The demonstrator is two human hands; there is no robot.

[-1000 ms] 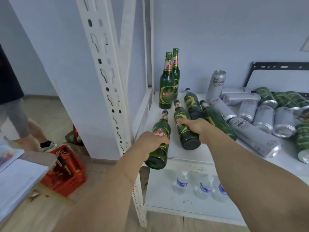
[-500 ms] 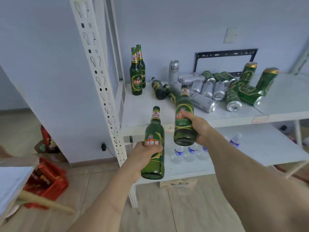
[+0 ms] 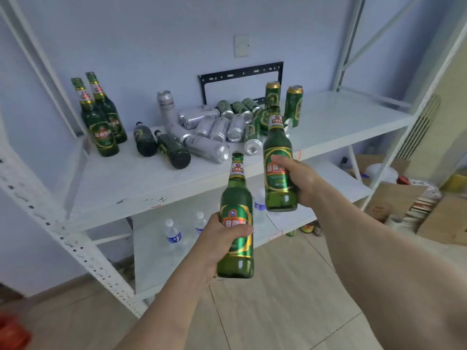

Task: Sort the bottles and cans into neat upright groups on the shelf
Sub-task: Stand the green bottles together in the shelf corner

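Observation:
My left hand grips a green beer bottle upright in the air, in front of the white shelf. My right hand grips a second green bottle, also upright and a little higher. Two green bottles stand upright at the shelf's back left. Beside them two dark bottles lie on their sides. A heap of silver cans and green cans lies in the middle. One silver can and two green cans stand upright.
Small water bottles stand on the lower shelf. White perforated uprights frame the rack at left and right. Cardboard boxes and clutter sit on the floor to the right. A red crate shows at the bottom left.
Both hands lifted their bottles off the shelf, turned them upright and drew them back towards me. The camera has swung right and pulled back, so more of the shelf shows.

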